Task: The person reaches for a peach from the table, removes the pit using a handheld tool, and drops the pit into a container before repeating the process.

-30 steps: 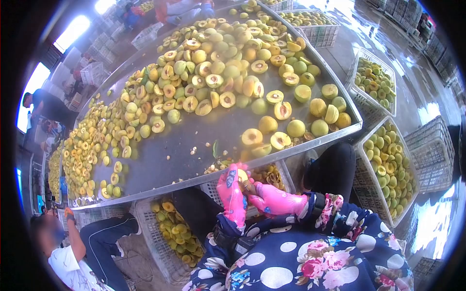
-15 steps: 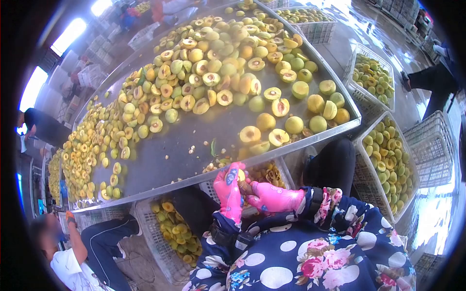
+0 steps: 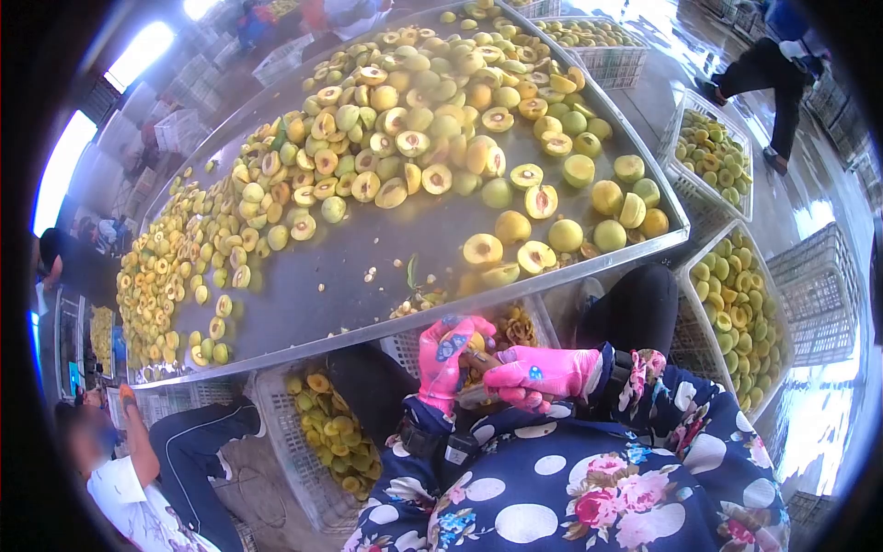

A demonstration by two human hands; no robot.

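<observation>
Both my hands are in pink patterned gloves, close together just below the near edge of a metal table. My left hand is closed on a yellow peach half, mostly hidden by the fingers. In my right hand is a small tool with a brown handle; its tip meets the fruit and cannot be made out. Halved peaches, yellow-green with reddish centres, are heaped across the table. Small pits and a green leaf lie near its front edge.
Under my hands stands a crate with cut fruit. Another fruit crate is at my left, and a full one at my right. A seated person works at the left; someone walks at the upper right.
My left hand has turned and shifted slightly right, its fingers now covering more of the fruit. My right hand has rolled, its fingers showing below. The walking person has moved further into view.
</observation>
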